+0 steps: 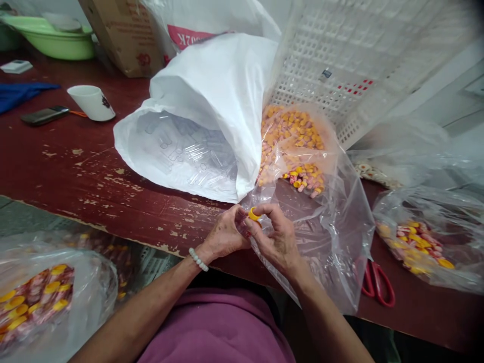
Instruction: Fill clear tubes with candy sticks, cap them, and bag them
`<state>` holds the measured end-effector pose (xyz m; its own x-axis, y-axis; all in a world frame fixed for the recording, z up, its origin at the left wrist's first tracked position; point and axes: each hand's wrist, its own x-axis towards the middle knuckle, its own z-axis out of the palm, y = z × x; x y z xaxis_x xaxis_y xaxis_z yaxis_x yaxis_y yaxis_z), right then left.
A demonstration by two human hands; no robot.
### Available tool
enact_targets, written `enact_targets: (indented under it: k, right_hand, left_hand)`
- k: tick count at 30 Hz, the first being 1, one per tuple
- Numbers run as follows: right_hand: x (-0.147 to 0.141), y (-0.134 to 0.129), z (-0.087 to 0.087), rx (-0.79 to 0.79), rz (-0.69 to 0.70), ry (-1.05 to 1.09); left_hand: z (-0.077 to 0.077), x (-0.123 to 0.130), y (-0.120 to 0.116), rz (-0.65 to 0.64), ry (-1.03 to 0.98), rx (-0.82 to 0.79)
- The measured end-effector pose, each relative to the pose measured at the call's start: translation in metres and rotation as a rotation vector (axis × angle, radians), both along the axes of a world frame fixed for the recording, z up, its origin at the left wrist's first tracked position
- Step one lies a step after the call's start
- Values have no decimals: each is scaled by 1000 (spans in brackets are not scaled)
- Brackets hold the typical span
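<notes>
At the table's front edge my left hand (227,233), with a beaded bracelet at its wrist, is closed around a small clear tube (241,218). My right hand (279,237) pinches a yellow cap (254,214) between thumb and forefinger, right beside the tube's end. Whether cap and tube touch is hard to make out. Just beyond my hands, a white sack (212,75) lies with its mouth toward me, full of clear tubes (196,148). To its right, a clear plastic bag (336,217) holds many small yellow-capped pieces with red and pink parts (302,131).
A white perforated crate (359,60) leans behind the bag. Red-handled scissors (378,285) and another bag of capped pieces (419,242) lie right. At left are a cup (91,102), a phone (45,115) and a green basin (56,44). Filled tubes (38,297) sit in a bag lower left.
</notes>
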<state>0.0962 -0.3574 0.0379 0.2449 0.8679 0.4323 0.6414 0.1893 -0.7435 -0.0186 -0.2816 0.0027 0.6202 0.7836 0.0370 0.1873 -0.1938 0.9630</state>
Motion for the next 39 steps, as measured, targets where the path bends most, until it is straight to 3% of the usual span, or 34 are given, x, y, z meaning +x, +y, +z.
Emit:
enact_targets:
  k: [4,7,10,13,16,19,20,22,24,27,35,37,39]
  right_hand:
    - [9,-1,6,63,21,-22]
    - [21,11,11,176,-125,-15]
    - [18,27,6,291,-262,-154]
    - [3,39,-5,225,-197,-363]
    - [9,45,-13,146,-155,-378]
    - [54,50,-21,73,-350,-298]
    - [76,53,-25,-3,-464,-320]
    - [119,59,-35,-303,-648,-438]
    - [153,65,-47,-400,-706,-461]
    - [178,73,-58,-479,-738,-470]
    - [198,72,-42,-647,-608,-493]
    - [189,65,-38,-585,-586,-427]
    - [165,55,-33,-414,-544,-192]
  left_hand:
    - [-1,-2,0,1,6,7]
    - [-1,-1,-1,-6,76,85]
    - [1,1,-5,-79,176,200]
    - [0,3,-9,-141,219,244]
    - [-6,4,-9,-114,126,119]
    - [-7,1,-1,-14,-33,-190]
    - [-6,-1,2,21,-61,-287]
    - [-1,-7,8,76,-71,-416]
    - [4,-11,12,107,-73,-477]
    - [9,-12,11,108,-102,-515]
    - [-11,-6,9,5,-82,-238]
    - [-15,-7,9,-6,-31,-119]
    - [-16,-8,9,-22,57,3]
